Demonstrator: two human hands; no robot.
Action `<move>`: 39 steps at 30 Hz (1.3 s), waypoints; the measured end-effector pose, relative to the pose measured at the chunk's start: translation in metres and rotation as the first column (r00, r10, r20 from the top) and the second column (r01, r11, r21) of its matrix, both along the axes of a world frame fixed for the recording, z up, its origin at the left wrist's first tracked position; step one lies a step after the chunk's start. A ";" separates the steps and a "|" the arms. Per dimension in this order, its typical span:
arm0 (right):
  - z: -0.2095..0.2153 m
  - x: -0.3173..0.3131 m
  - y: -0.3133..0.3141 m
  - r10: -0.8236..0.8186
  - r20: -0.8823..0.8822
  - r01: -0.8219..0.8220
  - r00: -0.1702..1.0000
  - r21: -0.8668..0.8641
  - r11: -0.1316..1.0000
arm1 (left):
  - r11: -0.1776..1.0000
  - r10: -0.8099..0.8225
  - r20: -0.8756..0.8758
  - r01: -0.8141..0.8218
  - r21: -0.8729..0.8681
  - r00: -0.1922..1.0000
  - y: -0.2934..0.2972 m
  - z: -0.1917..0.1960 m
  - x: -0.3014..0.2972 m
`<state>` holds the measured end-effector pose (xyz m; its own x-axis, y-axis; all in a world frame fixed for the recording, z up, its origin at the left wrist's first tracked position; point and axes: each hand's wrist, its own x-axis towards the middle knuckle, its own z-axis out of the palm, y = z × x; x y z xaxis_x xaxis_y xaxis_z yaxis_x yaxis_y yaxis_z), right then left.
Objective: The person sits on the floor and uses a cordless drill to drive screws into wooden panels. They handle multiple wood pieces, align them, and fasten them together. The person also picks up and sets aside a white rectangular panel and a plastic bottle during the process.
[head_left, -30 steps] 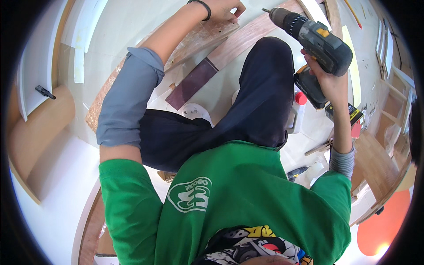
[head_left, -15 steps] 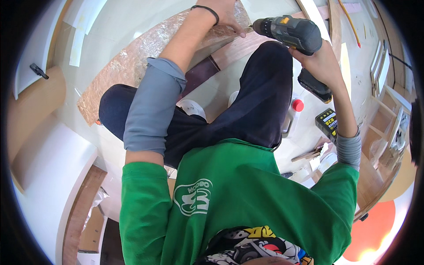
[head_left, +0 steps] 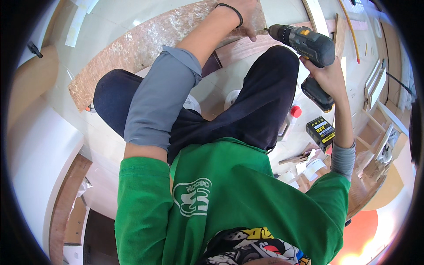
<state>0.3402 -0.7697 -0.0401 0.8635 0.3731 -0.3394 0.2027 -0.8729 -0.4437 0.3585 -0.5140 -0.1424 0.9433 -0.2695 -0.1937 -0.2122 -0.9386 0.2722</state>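
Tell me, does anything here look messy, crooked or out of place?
Somewhat. Small things lie loose on the floor by the person's right knee: a red-capped bottle, a yellow-and-black box and wood offcuts. The left hand presses on the chipboard panel; the right hand holds a cordless drill. Nothing looks spilled or broken.

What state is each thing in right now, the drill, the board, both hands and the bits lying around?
Drill: held level, its tip at the board by the left fingers.
Board: flat on the floor, pressed down.
Left hand: flat on the board.
Right hand: closed on the drill's grip.
Yellow and black box: lying on the floor, apart.
Red-capped bottle: on the floor, capped.
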 end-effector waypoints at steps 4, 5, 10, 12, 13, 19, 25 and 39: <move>0.005 0.001 0.006 0.002 -0.027 -0.003 1.000 -0.049 0.999 | 1.000 0.018 0.009 -0.018 -0.001 1.000 -0.001 -0.002 0.001; 0.006 0.001 0.007 0.005 -0.031 -0.007 0.999 -0.051 0.999 | 1.000 0.022 0.006 -0.022 0.008 1.000 -0.002 -0.003 0.001; 0.011 0.006 0.016 0.138 0.054 -0.135 0.989 -0.053 0.989 | 0.997 0.043 0.194 -0.055 0.056 0.980 -0.005 -0.009 -0.003; 0.015 0.013 0.023 0.213 0.075 -0.203 0.974 -0.123 0.971 | 0.998 0.009 0.101 -0.015 0.063 0.995 -0.005 -0.010 -0.002; 0.018 0.019 0.027 0.252 0.084 -0.236 0.964 -0.169 0.957 | 0.999 0.007 0.107 -0.012 0.049 0.994 -0.005 -0.010 -0.001; 0.038 0.069 0.065 0.516 -0.029 -0.498 0.856 -0.308 0.811 | 1.000 -0.001 0.076 0.001 -0.001 0.997 -0.002 -0.007 -0.004; 0.040 0.079 0.069 0.582 -0.091 -0.582 0.808 -0.272 0.766 | 0.997 0.003 0.093 0.004 -0.074 0.996 0.002 -0.010 -0.004; 0.039 0.050 0.055 0.367 -0.149 -0.395 0.918 -0.267 0.879 | 0.995 0.018 0.131 -0.005 -0.097 0.991 0.000 -0.016 -0.005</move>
